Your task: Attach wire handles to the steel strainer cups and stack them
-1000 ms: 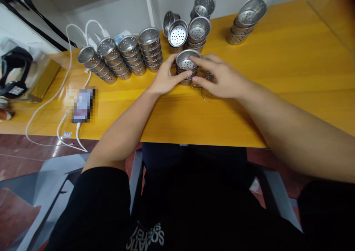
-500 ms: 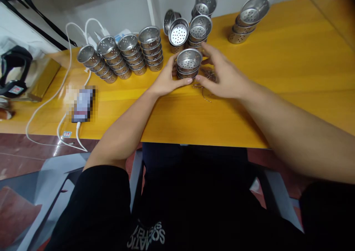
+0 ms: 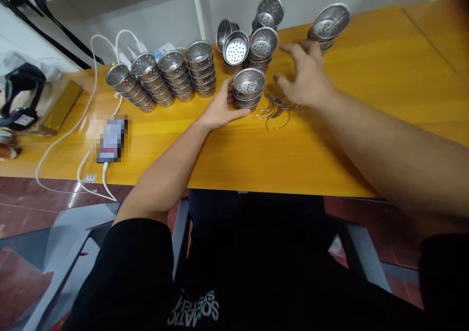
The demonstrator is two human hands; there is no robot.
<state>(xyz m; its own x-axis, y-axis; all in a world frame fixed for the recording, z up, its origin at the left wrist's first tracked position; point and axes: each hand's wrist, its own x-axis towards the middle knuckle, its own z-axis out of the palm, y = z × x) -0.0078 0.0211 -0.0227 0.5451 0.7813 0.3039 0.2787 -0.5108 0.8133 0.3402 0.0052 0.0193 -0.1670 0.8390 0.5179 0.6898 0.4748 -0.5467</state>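
A short stack of perforated metal cups (image 3: 248, 88) stands upright on the yellow table. My left hand (image 3: 223, 106) curls around its left side, thumb along the front. My right hand (image 3: 306, 74) hangs in the air to the right of that stack, fingers spread, with nothing in it. Below it on the table lies a loose bunch of thin curved wires (image 3: 274, 110). Just behind are more cups (image 3: 264, 45), some stacked and one tipped on its side (image 3: 224, 34). Another leaning stack (image 3: 330, 23) stands beyond my right hand, which partly hides it.
Several taller cup stacks (image 3: 200, 67) stand in a row at the left. A phone (image 3: 112, 140) with a white charging cable (image 3: 104, 175) lies left of them, toward the front edge. A black headset (image 3: 24, 96) rests on a box (image 3: 62, 106) at the far left.
My right hand has left the front stack and moved right and slightly up, uncovering the wires. My left hand stays on the stack. The view has shifted slightly.
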